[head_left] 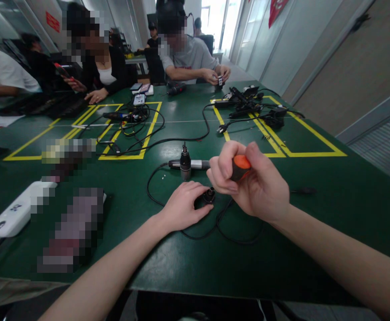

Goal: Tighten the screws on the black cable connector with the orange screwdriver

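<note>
My left hand (pixel 184 205) rests on the green table, thumb and fingers curled around a small round black part with a metal tip (pixel 210 195). Raised just to the right of it, my right hand (pixel 251 183) is closed on a screwdriver (pixel 241 166) with an orange and black handle; its shaft is hidden from me. Behind my left hand, a black pointed tool piece (pixel 185 162) stands upright. A silver and black corded pen-shaped tool (pixel 198 165) lies behind that piece, partly covered by my right fingers.
A thin black cable (pixel 154 196) loops around my hands. Tangled cords (pixel 244 104) lie at the back right, and more wires (pixel 131 118) at the back left. A white power strip (pixel 17 214) sits at left. Across the table, another person's hands (pixel 216 75) hold a small object.
</note>
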Demonstrator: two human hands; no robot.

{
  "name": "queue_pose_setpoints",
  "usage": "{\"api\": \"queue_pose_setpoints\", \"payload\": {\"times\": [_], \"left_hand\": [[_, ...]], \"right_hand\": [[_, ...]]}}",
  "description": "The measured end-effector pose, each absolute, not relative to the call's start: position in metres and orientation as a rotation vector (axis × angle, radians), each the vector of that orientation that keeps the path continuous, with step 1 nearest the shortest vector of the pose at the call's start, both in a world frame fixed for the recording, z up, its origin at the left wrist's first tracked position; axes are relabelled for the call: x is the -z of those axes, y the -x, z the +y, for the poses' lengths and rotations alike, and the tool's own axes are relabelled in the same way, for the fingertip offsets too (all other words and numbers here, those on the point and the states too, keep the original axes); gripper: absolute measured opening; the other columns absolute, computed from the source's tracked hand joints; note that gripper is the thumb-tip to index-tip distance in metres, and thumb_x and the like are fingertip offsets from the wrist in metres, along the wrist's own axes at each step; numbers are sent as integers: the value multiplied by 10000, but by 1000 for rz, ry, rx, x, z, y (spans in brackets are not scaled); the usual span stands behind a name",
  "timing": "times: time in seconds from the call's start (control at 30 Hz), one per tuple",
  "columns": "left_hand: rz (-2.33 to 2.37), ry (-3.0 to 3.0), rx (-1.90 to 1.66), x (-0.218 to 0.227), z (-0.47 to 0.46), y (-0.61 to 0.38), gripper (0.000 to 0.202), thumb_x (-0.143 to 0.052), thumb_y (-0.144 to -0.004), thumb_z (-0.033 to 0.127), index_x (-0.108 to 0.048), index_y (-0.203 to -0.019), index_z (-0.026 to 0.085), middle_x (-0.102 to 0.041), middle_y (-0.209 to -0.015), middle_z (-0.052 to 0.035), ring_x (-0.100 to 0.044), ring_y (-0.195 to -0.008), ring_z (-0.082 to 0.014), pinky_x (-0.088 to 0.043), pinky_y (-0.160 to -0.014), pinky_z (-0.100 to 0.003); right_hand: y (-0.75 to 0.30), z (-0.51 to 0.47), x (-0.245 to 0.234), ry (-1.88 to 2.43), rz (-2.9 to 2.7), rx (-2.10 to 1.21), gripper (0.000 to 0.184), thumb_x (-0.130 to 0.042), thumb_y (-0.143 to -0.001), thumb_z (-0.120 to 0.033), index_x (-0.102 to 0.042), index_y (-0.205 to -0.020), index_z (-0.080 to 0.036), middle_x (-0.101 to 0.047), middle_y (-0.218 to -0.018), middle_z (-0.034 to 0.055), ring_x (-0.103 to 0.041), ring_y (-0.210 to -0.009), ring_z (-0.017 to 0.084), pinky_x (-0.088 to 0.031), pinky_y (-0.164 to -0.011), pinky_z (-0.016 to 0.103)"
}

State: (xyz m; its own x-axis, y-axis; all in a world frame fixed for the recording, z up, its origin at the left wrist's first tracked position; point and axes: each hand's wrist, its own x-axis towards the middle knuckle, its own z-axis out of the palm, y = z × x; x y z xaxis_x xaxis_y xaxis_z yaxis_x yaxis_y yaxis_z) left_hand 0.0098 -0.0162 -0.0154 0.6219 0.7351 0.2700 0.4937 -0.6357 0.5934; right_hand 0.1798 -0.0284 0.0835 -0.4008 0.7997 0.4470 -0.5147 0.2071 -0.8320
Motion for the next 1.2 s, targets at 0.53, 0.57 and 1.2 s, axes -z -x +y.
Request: {"api": "queue_pose_setpoints", "payload": {"times": [0.53,0.57,1.2], "left_hand": [[962,-2375,-678,15,-16,-10,227,-732,-925,313,-736,-1133,224,-776,-1137,-65,-707,-1126,-264,-538,-1070,-459],[960,-2375,-676,15,-16,-10,239,-730,-926,314,-734,-1148,225,-776,-1145,-66,-706,-1135,-267,-535,-1078,-466],[965,-2387,-679,16,-16,-10,289,-724,-933,323,-734,-1208,234,-773,-1154,-72,-707,-1132,-266,-545,-1076,-463]], "right_hand": [[-181,-30,-84,270,-1344,-1469,496,-494,-1078,-514,-595,-715,-191,-421,-584,-46,-322,-476,97,-269,-473,266],[-181,-30,-85,268,-1343,-1483,482,-500,-1069,-539,-592,-742,-197,-408,-575,-55,-305,-473,97,-261,-474,266],[-180,-30,-86,296,-1337,-1460,478,-533,-1042,-587,-565,-749,-210,-402,-562,-65,-288,-465,94,-262,-461,256]]}}
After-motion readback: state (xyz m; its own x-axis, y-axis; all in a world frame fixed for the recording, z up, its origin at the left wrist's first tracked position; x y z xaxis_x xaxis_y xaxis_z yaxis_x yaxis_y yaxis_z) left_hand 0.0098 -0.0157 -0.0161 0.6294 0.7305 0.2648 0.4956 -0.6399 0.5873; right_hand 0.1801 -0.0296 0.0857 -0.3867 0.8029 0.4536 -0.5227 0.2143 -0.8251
